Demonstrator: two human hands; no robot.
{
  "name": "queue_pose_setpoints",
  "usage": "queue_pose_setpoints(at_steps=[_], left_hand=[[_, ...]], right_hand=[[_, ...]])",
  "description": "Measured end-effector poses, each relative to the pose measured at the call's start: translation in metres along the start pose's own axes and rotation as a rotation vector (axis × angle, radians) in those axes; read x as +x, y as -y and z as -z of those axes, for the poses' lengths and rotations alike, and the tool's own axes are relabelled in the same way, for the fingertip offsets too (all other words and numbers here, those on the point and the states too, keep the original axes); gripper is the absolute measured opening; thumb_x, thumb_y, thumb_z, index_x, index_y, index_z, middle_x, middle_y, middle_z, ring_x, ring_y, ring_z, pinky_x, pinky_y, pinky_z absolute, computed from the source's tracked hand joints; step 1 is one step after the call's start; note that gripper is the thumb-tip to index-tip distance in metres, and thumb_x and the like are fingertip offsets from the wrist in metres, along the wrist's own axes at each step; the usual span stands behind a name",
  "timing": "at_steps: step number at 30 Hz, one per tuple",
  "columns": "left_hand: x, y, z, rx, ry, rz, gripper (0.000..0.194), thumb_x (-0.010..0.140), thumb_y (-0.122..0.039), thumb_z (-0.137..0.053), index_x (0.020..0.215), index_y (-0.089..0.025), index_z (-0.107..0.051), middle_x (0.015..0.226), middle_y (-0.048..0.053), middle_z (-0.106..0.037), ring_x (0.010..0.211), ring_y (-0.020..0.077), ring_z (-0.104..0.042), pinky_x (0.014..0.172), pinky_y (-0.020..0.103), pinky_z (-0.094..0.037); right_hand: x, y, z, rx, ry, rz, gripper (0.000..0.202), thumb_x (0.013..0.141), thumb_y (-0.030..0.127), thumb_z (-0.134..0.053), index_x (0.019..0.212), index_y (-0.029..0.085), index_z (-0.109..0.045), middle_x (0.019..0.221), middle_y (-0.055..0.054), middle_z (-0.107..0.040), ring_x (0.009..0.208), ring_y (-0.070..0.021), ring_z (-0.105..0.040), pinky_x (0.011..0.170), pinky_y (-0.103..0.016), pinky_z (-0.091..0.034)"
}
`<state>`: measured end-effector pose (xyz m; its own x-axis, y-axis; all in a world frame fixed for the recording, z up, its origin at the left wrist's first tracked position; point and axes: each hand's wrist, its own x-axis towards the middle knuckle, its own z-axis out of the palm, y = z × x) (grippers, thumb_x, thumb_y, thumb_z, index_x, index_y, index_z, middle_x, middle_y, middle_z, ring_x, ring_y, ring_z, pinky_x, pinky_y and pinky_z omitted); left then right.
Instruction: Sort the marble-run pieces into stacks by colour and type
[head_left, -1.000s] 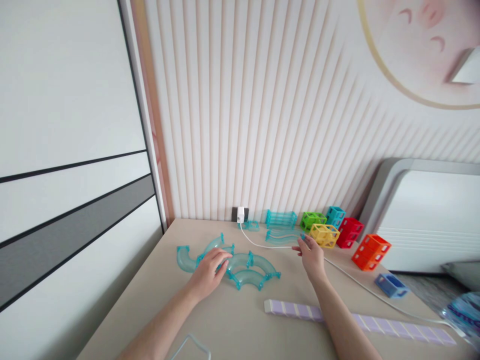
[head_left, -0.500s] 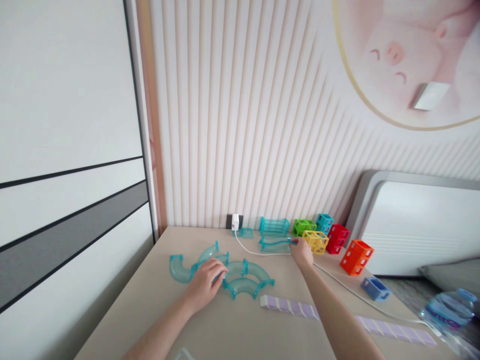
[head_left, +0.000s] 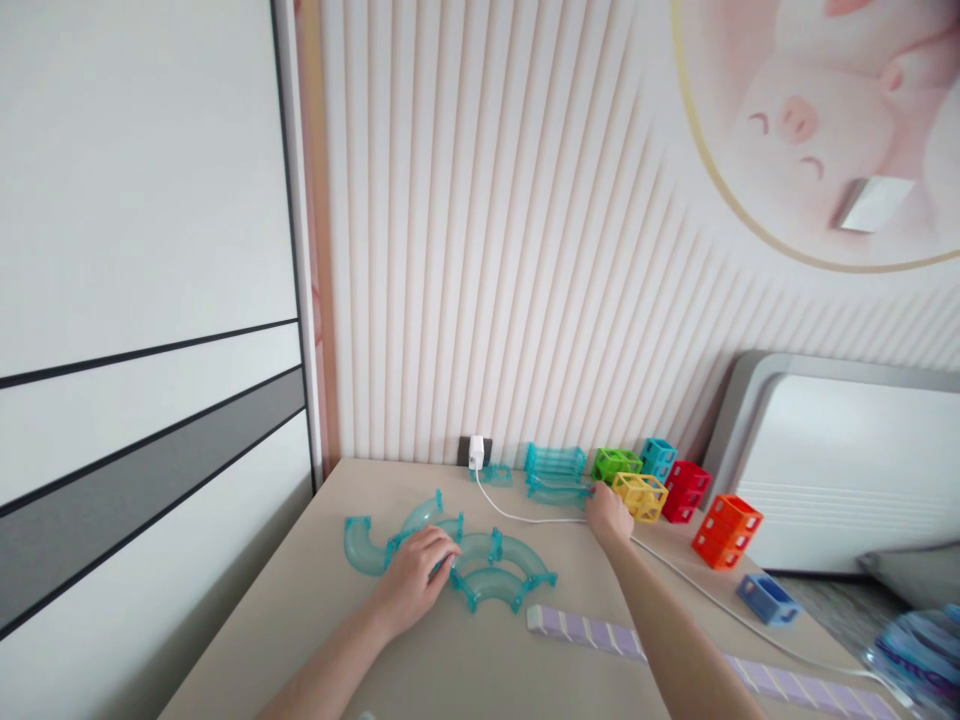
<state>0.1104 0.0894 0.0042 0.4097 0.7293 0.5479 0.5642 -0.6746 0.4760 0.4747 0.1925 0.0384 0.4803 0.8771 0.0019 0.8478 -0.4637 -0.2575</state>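
My left hand (head_left: 421, 570) lies over a cluster of translucent teal curved track pieces (head_left: 491, 588). Its thumb and fingers close around one of these pieces, mostly covered by the hand. Another curved piece (head_left: 363, 547) forms the cluster's left end. Farther back, my right hand (head_left: 609, 512) pinches the right end of a straight teal track piece (head_left: 559, 492). That piece lies just in front of several similar straight pieces (head_left: 555, 461) by the wall. Beside my right hand is a yellow open-frame block (head_left: 639, 497).
Green (head_left: 616, 464), turquoise (head_left: 658, 459), red (head_left: 686, 491), orange (head_left: 726, 531) and blue blocks (head_left: 768, 598) stand to the right. A white cable (head_left: 517, 517) runs from a charger (head_left: 476, 453) across the table. Purple-and-white strips (head_left: 585, 632) lie in front.
The straight track piece in my right hand has moved slightly back, closer to the straight pieces by the wall. My left hand stays on the curved pieces. The view has shifted a little.
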Motion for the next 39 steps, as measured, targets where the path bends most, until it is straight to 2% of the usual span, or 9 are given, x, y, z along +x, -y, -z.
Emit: queue_pose_setpoints(at_steps=[9, 13, 15, 18, 21, 24, 27, 31, 39], left_hand=[[0.0, 0.001, -0.002, -0.007, 0.006, -0.006, 0.019, 0.097, -0.016, -0.05, 0.094, -0.022, -0.068, 0.093, 0.005, -0.072, 0.093, 0.0221, -0.066, 0.087, 0.036, -0.054], [0.0, 0.0, -0.001, -0.003, 0.007, -0.008, 0.019, 0.097, -0.016, -0.05, 0.093, -0.022, -0.068, 0.092, 0.005, -0.072, 0.092, 0.0219, -0.066, 0.087, 0.036, -0.053], [0.0, -0.001, -0.003, -0.002, 0.017, -0.013, 0.019, 0.097, -0.016, -0.051, 0.093, -0.021, -0.068, 0.092, 0.005, -0.072, 0.093, 0.0216, -0.066, 0.088, 0.036, -0.053], [0.0, -0.001, -0.005, -0.006, 0.028, -0.022, 0.019, 0.097, -0.015, -0.051, 0.093, -0.02, -0.068, 0.093, 0.005, -0.072, 0.094, 0.0214, -0.066, 0.089, 0.036, -0.052], [0.0, -0.002, -0.005, -0.006, 0.031, -0.027, 0.019, 0.098, -0.015, -0.051, 0.094, -0.02, -0.069, 0.093, 0.005, -0.072, 0.094, 0.0216, -0.066, 0.089, 0.036, -0.052], [-0.001, -0.001, -0.003, -0.006, 0.027, -0.029, 0.019, 0.098, -0.016, -0.05, 0.095, -0.02, -0.069, 0.094, 0.005, -0.072, 0.095, 0.0217, -0.065, 0.091, 0.037, -0.051], [-0.001, 0.001, 0.0, 0.003, 0.015, -0.026, 0.021, 0.099, -0.016, -0.049, 0.096, -0.02, -0.069, 0.094, 0.006, -0.072, 0.095, 0.0221, -0.064, 0.091, 0.037, -0.051], [-0.001, 0.003, -0.001, 0.013, 0.023, -0.018, 0.021, 0.098, -0.016, -0.049, 0.097, -0.02, -0.069, 0.096, 0.006, -0.072, 0.096, 0.0225, -0.064, 0.091, 0.038, -0.051], [-0.001, -0.002, -0.001, 0.037, 0.067, -0.012, 0.02, 0.097, -0.014, -0.05, 0.096, -0.019, -0.069, 0.096, 0.007, -0.072, 0.097, 0.0235, -0.064, 0.092, 0.04, -0.051]], right_hand=[[-0.004, 0.007, 0.016, -0.165, -0.022, 0.177, 0.03, 0.099, 0.035, -0.063, 0.124, 0.018, -0.062, 0.123, -0.008, -0.065, 0.102, -0.0215, -0.067, 0.087, -0.042, -0.058], [-0.011, 0.016, 0.027, -0.215, -0.074, 0.274, 0.031, 0.099, 0.034, -0.063, 0.125, 0.017, -0.061, 0.122, -0.008, -0.065, 0.101, -0.0215, -0.067, 0.086, -0.042, -0.058], [-0.017, 0.028, 0.031, -0.224, -0.105, 0.378, 0.031, 0.101, 0.032, -0.059, 0.129, 0.019, -0.059, 0.127, -0.009, -0.063, 0.102, -0.0215, -0.067, 0.088, -0.042, -0.057], [-0.026, 0.057, 0.029, -0.231, -0.096, 0.617, 0.028, 0.103, 0.027, -0.055, 0.13, 0.02, -0.059, 0.132, -0.01, -0.061, 0.111, -0.0218, -0.064, 0.097, -0.042, -0.053], [-0.033, 0.092, 0.014, -0.255, -0.036, 0.837, 0.029, 0.099, 0.032, -0.061, 0.125, 0.019, -0.062, 0.131, -0.009, -0.062, 0.116, -0.0246, -0.062, 0.099, -0.048, -0.051], [-0.038, 0.119, -0.005, -0.297, 0.003, 0.951, 0.032, 0.098, 0.034, -0.064, 0.125, 0.018, -0.062, 0.131, -0.009, -0.062, 0.114, -0.0251, -0.063, 0.096, -0.048, -0.053], [-0.04, 0.133, -0.021, -0.343, 0.006, 0.981, 0.034, 0.098, 0.034, -0.063, 0.128, 0.018, -0.06, 0.131, -0.009, -0.061, 0.113, -0.0251, -0.063, 0.095, -0.048, -0.054], [-0.039, 0.136, -0.034, -0.406, 0.012, 0.969, 0.035, 0.098, 0.034, -0.063, 0.129, 0.019, -0.06, 0.131, -0.009, -0.061, 0.112, -0.025, -0.064, 0.095, -0.048, -0.054], [-0.043, 0.123, -0.032, -0.492, 0.004, 0.957, 0.032, 0.098, 0.034, -0.063, 0.125, 0.018, -0.061, 0.126, -0.009, -0.064, 0.106, -0.023, -0.066, 0.091, -0.045, -0.056]])
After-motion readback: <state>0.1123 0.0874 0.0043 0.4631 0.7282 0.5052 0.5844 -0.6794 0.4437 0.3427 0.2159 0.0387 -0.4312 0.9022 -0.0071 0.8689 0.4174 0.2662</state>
